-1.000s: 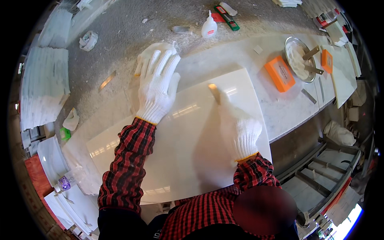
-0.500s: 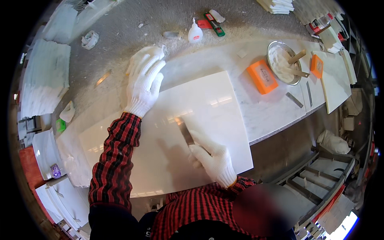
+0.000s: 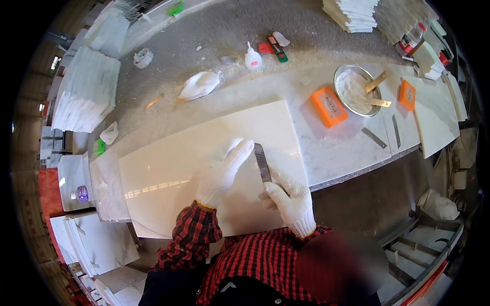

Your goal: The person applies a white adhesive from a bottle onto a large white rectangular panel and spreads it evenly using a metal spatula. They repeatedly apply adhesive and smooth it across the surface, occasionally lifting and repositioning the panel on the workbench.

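Note:
A glossy white slab [image 3: 168, 158] lies before me on the worktable. My right hand [image 3: 295, 204], in a white knitted glove, grips a flat metal scraper blade [image 3: 262, 163] by its lower end, tilted above the slab. My left hand [image 3: 222, 171], gloved the same way, is over the slab with its fingers stretched toward the upper end of the blade. Those fingertips are beside the blade; whether they touch it I cannot tell. A crumpled white cloth or glove [image 3: 200, 85] sits beyond the slab's far edge.
To the right are an orange box [image 3: 329, 106], a metal bowl [image 3: 352, 71] of white paste with wooden sticks, a smaller orange box [image 3: 407, 95] and loose metal strips [image 3: 374, 137]. Farther back stand a white squeeze bottle [image 3: 252, 57] and a green-and-black cutter [image 3: 277, 48]. Stacked slabs [image 3: 87, 92] rise at left.
My left hand has come back from the crumpled white cloth or glove to the scraper blade. My right hand still holds the blade. The whole view has shifted slightly.

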`<act>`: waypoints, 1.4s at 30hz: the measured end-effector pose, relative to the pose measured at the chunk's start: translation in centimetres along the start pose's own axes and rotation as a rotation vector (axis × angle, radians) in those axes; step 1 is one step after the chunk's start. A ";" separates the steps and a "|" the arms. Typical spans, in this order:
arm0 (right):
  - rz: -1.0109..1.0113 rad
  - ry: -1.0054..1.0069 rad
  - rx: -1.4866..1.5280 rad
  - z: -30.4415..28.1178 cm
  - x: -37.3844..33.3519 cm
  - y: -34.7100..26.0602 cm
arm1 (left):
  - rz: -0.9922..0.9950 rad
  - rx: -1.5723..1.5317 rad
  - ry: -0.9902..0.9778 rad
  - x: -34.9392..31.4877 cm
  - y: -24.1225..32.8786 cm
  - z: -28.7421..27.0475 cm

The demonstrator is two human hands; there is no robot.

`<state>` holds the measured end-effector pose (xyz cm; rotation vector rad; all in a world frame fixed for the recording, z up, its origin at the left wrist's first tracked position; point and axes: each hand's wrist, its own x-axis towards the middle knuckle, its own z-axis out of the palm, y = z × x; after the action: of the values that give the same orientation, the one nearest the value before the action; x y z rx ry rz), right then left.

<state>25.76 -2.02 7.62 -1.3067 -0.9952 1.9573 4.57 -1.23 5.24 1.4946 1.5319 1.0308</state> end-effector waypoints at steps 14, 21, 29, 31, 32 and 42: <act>-0.050 0.170 0.174 -1.5 0.2 -0.1 | -0.297 -0.288 0.002 0.7 4.7 5.5; -0.607 0.255 -0.281 -4.0 1.4 2.2 | -0.422 -0.360 -0.244 0.4 7.2 7.4; -0.779 0.504 -0.985 -14.8 1.4 -2.2 | -0.404 -0.405 -0.099 0.1 5.2 8.5; -0.836 0.848 -1.048 -18.8 3.1 -6.3 | -0.535 -0.432 -0.175 0.5 6.2 8.5; -0.815 1.000 -1.085 -20.3 3.6 -8.6 | -0.602 -0.442 -0.211 0.6 6.8 8.5; -0.387 0.853 -1.426 -25.9 8.7 -12.2 | -0.524 -0.259 -0.330 1.8 8.4 9.8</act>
<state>47.57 18.41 7.07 -2.0613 -1.9608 0.0396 16.77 0.96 9.09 0.9512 1.3828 0.6079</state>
